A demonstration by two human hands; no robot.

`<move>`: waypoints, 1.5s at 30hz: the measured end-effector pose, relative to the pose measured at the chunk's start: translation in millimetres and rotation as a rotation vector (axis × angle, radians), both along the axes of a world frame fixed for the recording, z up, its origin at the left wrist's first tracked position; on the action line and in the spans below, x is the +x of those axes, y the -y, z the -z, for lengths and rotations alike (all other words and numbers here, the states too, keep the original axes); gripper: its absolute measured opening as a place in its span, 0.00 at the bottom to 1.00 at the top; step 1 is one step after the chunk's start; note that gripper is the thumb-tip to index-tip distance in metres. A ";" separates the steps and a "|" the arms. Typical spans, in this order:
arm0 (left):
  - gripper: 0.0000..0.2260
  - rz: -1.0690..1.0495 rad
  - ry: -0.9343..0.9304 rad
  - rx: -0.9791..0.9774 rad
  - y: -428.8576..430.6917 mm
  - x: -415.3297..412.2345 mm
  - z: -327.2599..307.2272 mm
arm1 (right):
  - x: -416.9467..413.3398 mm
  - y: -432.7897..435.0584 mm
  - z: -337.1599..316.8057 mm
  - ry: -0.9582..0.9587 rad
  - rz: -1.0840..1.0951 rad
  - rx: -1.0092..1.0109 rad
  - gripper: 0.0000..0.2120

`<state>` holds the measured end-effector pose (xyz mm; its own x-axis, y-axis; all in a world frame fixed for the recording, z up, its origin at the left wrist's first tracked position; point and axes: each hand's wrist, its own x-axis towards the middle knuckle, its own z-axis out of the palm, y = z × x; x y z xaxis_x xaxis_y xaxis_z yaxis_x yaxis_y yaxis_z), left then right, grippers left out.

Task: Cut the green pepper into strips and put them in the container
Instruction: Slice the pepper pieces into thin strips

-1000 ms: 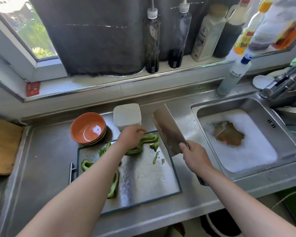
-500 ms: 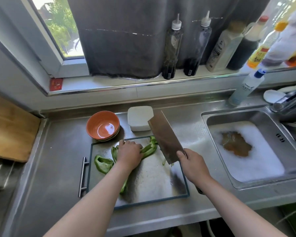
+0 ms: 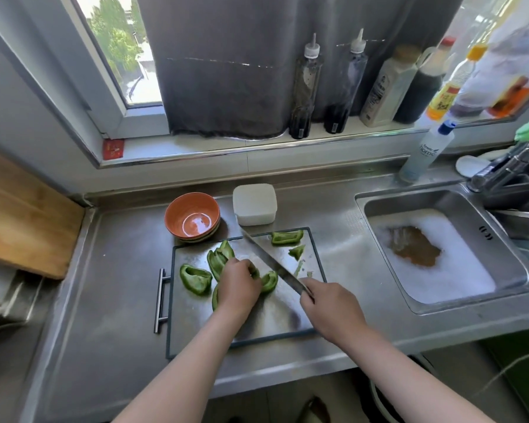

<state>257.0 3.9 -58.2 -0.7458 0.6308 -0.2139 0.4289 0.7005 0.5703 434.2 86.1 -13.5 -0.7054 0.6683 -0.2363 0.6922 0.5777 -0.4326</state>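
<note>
Several green pepper pieces lie on the steel cutting board (image 3: 266,319). My left hand (image 3: 238,285) presses down on one pepper piece (image 3: 269,280) in the board's middle, fingers curled over it. My right hand (image 3: 330,309) grips the cleaver (image 3: 272,264) by its handle. The blade stands edge-down just right of that piece, running toward the board's far edge. A large pepper chunk (image 3: 195,279) sits at the left, another pepper piece (image 3: 286,237) at the far edge. The white lidded container (image 3: 254,203) stands behind the board.
An orange bowl (image 3: 192,219) stands left of the container. To the right, the sink (image 3: 440,254) is full of foam. A wooden board (image 3: 22,215) lies at the far left. Bottles line the windowsill, and a dish soap bottle (image 3: 426,151) stands by the tap.
My left hand pulled a pepper piece nearer to the board's middle. The cleaver turned from flat-facing to edge-down beside that piece. The camera tilted, shifting the view.
</note>
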 end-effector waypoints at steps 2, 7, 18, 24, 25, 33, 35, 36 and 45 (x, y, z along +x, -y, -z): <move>0.02 -0.025 0.023 0.004 2.2 5.7 0.0 | 3.5 10.1 6.9 0.042 -0.065 0.046 0.12; 0.05 -0.082 0.012 0.026 3.2 14.8 -0.8 | 9.5 25.0 20.5 0.100 -0.085 0.128 0.16; 0.05 -0.125 -0.003 0.146 2.1 20.0 5.8 | 4.5 20.1 20.6 0.215 -0.115 0.215 0.13; 0.12 -0.116 0.003 0.167 -3.9 21.3 6.1 | -3.6 7.0 23.8 0.199 -0.047 0.097 0.11; 0.11 -0.118 0.006 0.159 -4.5 20.1 6.1 | -3.2 4.7 24.4 0.184 -0.032 0.067 0.11; 0.09 -0.052 0.009 0.146 -3.4 13.6 12.2 | -8.0 -0.3 40.3 0.117 0.066 -0.118 0.09; 0.09 -0.070 0.014 0.139 -0.7 11.6 16.1 | -15.6 -3.3 44.2 0.103 0.074 -0.118 0.11; 0.08 -0.080 0.007 0.132 1.3 10.0 18.5 | -19.6 -4.3 44.7 0.101 0.072 -0.115 0.11; 0.12 0.142 -0.045 -0.137 8.6 2.8 22.1 | -29.3 -29.9 30.7 0.054 0.071 -0.179 0.11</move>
<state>259.8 -4.7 -80.3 -0.6623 0.6976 -0.2734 0.5515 0.7009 0.4523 404.9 116.0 -44.2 -0.6410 0.6600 -0.3917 0.7534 0.4436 -0.4854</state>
